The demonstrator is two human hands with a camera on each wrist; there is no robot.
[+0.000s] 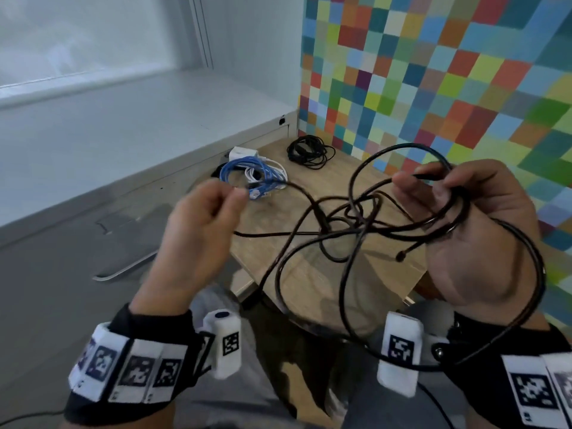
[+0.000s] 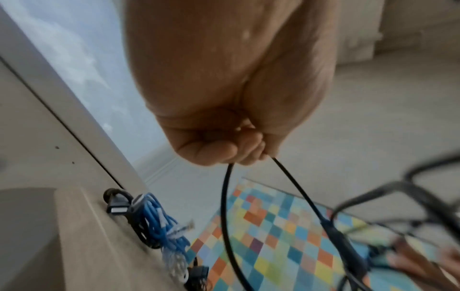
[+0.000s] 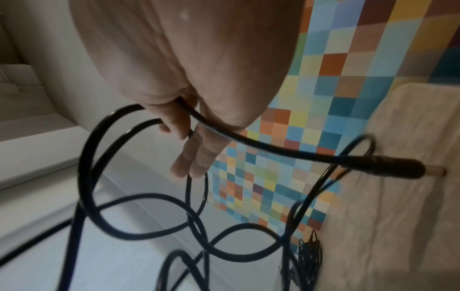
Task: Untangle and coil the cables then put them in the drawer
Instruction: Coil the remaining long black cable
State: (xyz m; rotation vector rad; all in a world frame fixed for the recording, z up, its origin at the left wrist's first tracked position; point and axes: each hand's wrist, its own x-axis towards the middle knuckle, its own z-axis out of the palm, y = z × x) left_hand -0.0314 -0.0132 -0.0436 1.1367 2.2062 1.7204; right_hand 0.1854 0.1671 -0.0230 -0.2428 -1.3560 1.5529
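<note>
Head view: black cable (image 1: 346, 230) tangled in loops.

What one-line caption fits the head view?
Both hands hold a tangled black cable above a wooden table: left hand pinches a strand, right hand grips loops.

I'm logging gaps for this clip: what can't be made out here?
- Drawer: in no view.
- Black cable knot: head view, overlapping loops hide the crossings.
- Left hand grip: fingers cover the pinch.
- Right hand: blurred in the left wrist view.
- Blue cable bundle: too small.
</note>
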